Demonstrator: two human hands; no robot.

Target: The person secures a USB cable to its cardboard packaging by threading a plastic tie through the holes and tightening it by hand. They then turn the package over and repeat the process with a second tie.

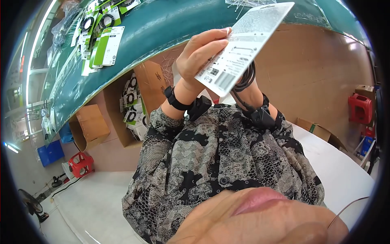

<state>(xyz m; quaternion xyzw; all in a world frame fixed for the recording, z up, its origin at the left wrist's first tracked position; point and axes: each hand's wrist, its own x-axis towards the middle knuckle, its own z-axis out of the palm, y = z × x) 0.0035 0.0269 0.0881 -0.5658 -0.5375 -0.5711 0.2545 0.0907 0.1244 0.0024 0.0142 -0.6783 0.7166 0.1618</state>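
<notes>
A white packaging card (pixel 243 44) with printed text, small drawings and a barcode is held up, tilted, in front of my chest. My left hand (pixel 201 53) grips its left edge, fingers curled over the printed face. Below the card's lower right edge hangs a coiled black cable (pixel 247 77), partly covered by the card. My right hand (pixel 254 91) is behind the card beside the coil; only its wrist side shows and its fingers are hidden. Both wrists wear black straps with small dark devices.
On the green table (pixel 154 30), several cable packs on green and white cards (pixel 107 44) are piled at the left. White ties (pixel 248 5) lie at the far edge. Below, an open cardboard box (pixel 122 105) holds more packs. Red plastic stools (pixel 81 164) stand at both sides.
</notes>
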